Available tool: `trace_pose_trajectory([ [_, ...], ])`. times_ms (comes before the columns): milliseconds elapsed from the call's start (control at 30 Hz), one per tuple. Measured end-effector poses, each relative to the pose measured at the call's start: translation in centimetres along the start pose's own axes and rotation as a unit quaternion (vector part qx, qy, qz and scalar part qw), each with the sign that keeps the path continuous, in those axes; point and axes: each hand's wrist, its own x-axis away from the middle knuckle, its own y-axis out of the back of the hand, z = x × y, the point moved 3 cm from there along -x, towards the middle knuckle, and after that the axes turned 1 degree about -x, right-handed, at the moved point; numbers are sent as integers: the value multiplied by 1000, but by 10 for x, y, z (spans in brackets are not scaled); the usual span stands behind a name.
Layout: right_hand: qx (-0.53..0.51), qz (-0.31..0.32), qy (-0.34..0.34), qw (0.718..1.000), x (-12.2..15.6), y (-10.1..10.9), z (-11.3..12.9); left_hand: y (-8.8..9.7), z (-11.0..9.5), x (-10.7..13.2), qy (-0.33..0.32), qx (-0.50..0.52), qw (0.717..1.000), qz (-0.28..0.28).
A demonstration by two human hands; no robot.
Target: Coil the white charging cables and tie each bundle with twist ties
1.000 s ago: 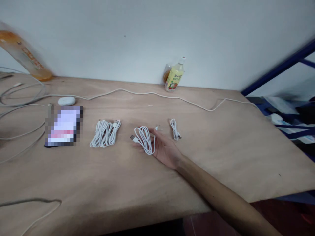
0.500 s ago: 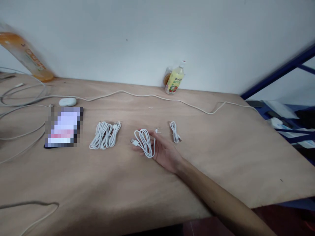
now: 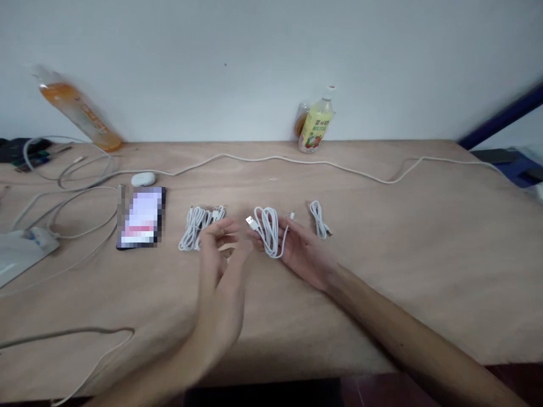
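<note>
A white USB cable [image 3: 269, 233], wound in a loose coil, rests across the fingers of my right hand [image 3: 307, 257], held between them and the thumb side. Its metal plug points to the left, and one end trails past the thumb. My left hand [image 3: 223, 260] hovers just left of that coil, fingers bent and apart, with nothing visible in them; it is slightly blurred. Behind it lie several coiled white cables [image 3: 194, 226], partly covered by the hand. Right of my right hand lies one more tied white cable [image 3: 319, 219].
A phone [image 3: 142, 217] and a white earbud case [image 3: 143, 180] lie at left, near tangled cords [image 3: 63, 217]. A long white cord [image 3: 254, 159] crosses the wooden table [image 3: 382, 254]. An orange drink bottle [image 3: 85, 116] and a yellow drink bottle [image 3: 316, 124] stand by the wall.
My left hand has come into view from below and reached beside the coiled cable. My right hand still holds that cable. The camera view has shifted left.
</note>
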Motion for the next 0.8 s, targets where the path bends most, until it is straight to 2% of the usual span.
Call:
trace_pose_trajectory([
  [67, 5, -4, 16, 1000, 0, -1, 4, -9, 5, -7, 32, 11, 999, 26],
  [167, 12, -8, 37, 999, 0, -2, 7, -28, 14, -20, 108, 86, 975, 176],
  [200, 16, -11, 44, 999, 0, -1, 7, -32, 17, -24, 137, 110, 963, 202],
  [300, 33, -25, 57, 997, 0, 1, 8, -35, 24, -33, 175, 151, 940, 252],
  [433, 53, -35, 69, 996, -1, 6, 10, -30, 29, -43, 164, 155, 927, 299],
  [500, 54, -43, 73, 995, -1, 9, 10, -28, 30, -46, 151, 145, 928, 309],
  [600, 49, -62, 77, 994, -3, 14, 11, -25, 29, -46, 131, 116, 939, 296],
  [800, 64, -72, 63, 993, -6, 20, 12, -15, 23, -45, 96, 45, 977, 185],
])
